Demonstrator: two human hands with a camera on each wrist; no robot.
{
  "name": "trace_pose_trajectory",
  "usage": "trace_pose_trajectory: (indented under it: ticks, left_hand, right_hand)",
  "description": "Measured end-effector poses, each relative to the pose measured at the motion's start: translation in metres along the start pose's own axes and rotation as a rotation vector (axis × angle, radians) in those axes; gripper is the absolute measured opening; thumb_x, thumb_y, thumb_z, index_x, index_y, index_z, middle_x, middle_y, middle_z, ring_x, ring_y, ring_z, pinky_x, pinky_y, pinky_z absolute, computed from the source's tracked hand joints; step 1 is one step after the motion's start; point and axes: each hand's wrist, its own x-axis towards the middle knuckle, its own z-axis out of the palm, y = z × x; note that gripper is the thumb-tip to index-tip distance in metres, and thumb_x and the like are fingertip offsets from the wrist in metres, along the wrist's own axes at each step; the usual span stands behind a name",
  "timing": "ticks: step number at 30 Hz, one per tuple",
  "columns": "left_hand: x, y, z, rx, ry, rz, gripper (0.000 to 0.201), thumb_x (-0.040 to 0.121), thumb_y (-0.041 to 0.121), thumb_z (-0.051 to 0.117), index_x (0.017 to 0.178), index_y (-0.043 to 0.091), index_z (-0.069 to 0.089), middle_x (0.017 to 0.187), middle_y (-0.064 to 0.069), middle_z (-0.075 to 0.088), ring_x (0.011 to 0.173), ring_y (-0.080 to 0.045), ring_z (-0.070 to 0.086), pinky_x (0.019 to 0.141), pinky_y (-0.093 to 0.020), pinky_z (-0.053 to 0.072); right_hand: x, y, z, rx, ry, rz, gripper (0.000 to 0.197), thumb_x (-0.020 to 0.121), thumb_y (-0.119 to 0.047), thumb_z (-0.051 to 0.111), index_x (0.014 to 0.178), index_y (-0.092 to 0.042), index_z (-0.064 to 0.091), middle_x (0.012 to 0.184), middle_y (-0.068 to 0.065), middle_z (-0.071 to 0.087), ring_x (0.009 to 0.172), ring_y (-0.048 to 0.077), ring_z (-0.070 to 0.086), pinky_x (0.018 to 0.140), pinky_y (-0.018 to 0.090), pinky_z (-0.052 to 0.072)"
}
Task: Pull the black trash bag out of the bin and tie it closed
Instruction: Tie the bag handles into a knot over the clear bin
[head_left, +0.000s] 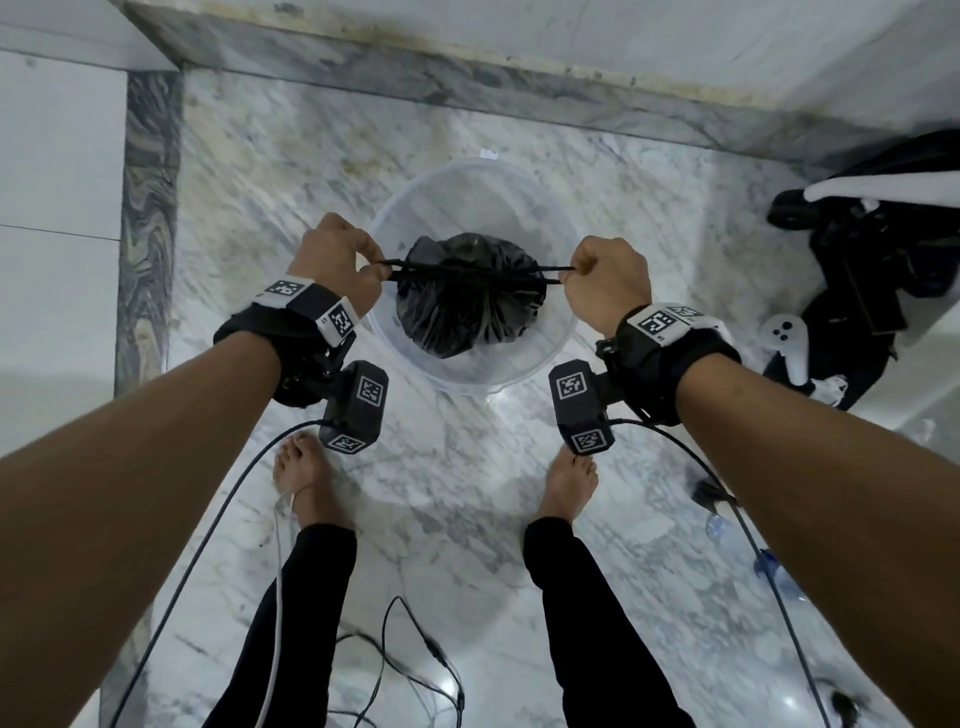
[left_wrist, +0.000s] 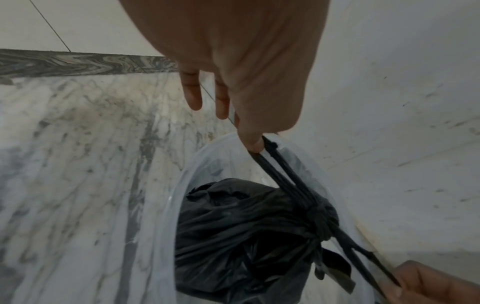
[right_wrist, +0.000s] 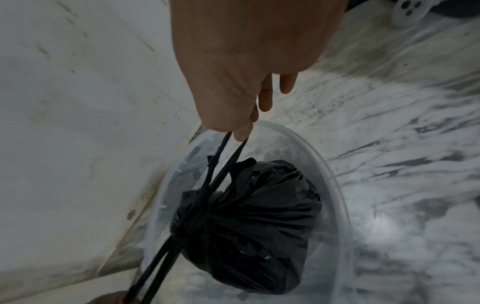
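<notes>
A black trash bag (head_left: 467, 299) (left_wrist: 241, 236) (right_wrist: 257, 222) hangs gathered at its neck over a clear plastic bin (head_left: 558, 249) (left_wrist: 166, 236) (right_wrist: 335, 185) on the marble floor. Black drawstrings (head_left: 470, 273) (left_wrist: 283, 170) (right_wrist: 221, 164) stretch taut sideways from the neck. My left hand (head_left: 343, 260) (left_wrist: 249, 131) pinches the left ends of the drawstrings. My right hand (head_left: 602, 278) (right_wrist: 239, 123) pinches the right ends. The strings cross at a knot (left_wrist: 322, 214) (right_wrist: 197, 205) on the bag's top.
Walls with a grey marble skirting (head_left: 150, 218) close the corner behind and left of the bin. A black bag with a white controller (head_left: 784, 343) lies at the right. Cables (head_left: 415, 649) trail on the floor by my bare feet (head_left: 306, 478).
</notes>
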Motion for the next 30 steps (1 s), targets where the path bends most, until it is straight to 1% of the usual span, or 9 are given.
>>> trace_pose_trajectory:
  ticks: [2,5,8,11,15,17,21,24,30]
  left_hand:
    - [-0.002,-0.004,0.005,0.029,-0.005,-0.019,0.012,0.085,0.023,0.062,0.085,0.012,0.066,0.120,-0.011,0.048,0.113,-0.030,0.048,0.090,-0.040,0.044]
    - [-0.006,-0.008,0.011,0.063,-0.020,-0.042,0.008,0.084,0.023,0.061,0.081,0.017,0.062,0.119,-0.010,0.043,0.111,-0.032,0.048,0.095,-0.050,0.045]
    - [-0.008,-0.010,0.014,0.113,-0.015,-0.049,0.010,0.085,0.024,0.060,0.087,0.016,0.065,0.122,-0.010,0.042,0.116,-0.032,0.046,0.097,-0.052,0.044]
    - [-0.007,-0.009,0.017,0.136,-0.021,-0.054,0.012,0.085,0.025,0.059,0.090,0.016,0.065,0.123,-0.009,0.042,0.118,-0.032,0.044,0.098,-0.051,0.042]
    - [-0.009,-0.012,0.022,0.134,-0.027,-0.065,0.014,0.085,0.022,0.058,0.093,0.015,0.067,0.123,-0.009,0.043,0.118,-0.032,0.044,0.098,-0.050,0.039]
    - [-0.010,-0.014,0.024,0.132,-0.023,-0.062,0.014,0.084,0.021,0.058,0.093,0.014,0.067,0.123,-0.009,0.044,0.118,-0.032,0.044,0.098,-0.049,0.038]
    - [-0.009,-0.014,0.024,0.137,-0.027,-0.051,0.014,0.085,0.023,0.058,0.092,0.014,0.067,0.122,-0.010,0.044,0.117,-0.032,0.044,0.097,-0.049,0.039]
    - [-0.008,-0.016,0.024,0.145,-0.031,-0.047,0.013,0.085,0.024,0.059,0.091,0.015,0.066,0.121,-0.009,0.044,0.116,-0.031,0.045,0.096,-0.049,0.039]
    - [-0.007,-0.014,0.023,0.159,-0.035,-0.052,0.013,0.084,0.024,0.058,0.091,0.016,0.067,0.121,-0.009,0.044,0.116,-0.032,0.045,0.097,-0.050,0.038]
  right_hand:
    - [-0.002,0.002,0.003,-0.114,0.000,-0.007,0.009,0.077,-0.010,0.053,0.077,-0.013,0.061,0.087,-0.002,0.053,0.092,0.031,0.058,0.079,0.040,0.047]
    - [-0.003,0.001,0.008,-0.224,-0.010,-0.032,0.015,0.078,-0.007,0.048,0.075,-0.021,0.054,0.110,0.005,0.052,0.106,0.032,0.047,0.085,0.042,0.035]
    - [-0.002,0.004,0.010,-0.294,-0.011,-0.064,0.016,0.078,-0.006,0.048,0.074,-0.021,0.051,0.116,0.008,0.049,0.109,0.033,0.043,0.089,0.045,0.033]
    - [-0.001,0.008,0.012,-0.313,-0.002,-0.057,0.017,0.077,-0.005,0.048,0.073,-0.021,0.052,0.118,0.008,0.047,0.109,0.033,0.043,0.091,0.045,0.034]
    - [0.000,0.015,0.015,-0.315,-0.018,-0.070,0.016,0.077,-0.006,0.050,0.074,-0.021,0.053,0.117,0.007,0.047,0.108,0.032,0.042,0.084,0.041,0.029]
    - [0.001,0.018,0.016,-0.318,-0.023,-0.078,0.014,0.077,-0.008,0.051,0.074,-0.022,0.053,0.117,0.008,0.047,0.108,0.032,0.042,0.083,0.040,0.028]
    - [0.003,0.020,0.016,-0.322,-0.030,-0.079,0.014,0.078,-0.009,0.052,0.076,-0.022,0.055,0.117,0.008,0.047,0.109,0.032,0.042,0.087,0.043,0.030]
    - [0.003,0.020,0.016,-0.320,-0.028,-0.082,0.016,0.076,-0.007,0.051,0.075,-0.022,0.053,0.117,0.008,0.047,0.108,0.032,0.042,0.088,0.044,0.031]
    - [0.004,0.020,0.015,-0.324,-0.033,-0.084,0.015,0.076,-0.007,0.050,0.074,-0.022,0.053,0.116,0.008,0.048,0.109,0.032,0.043,0.091,0.047,0.032]
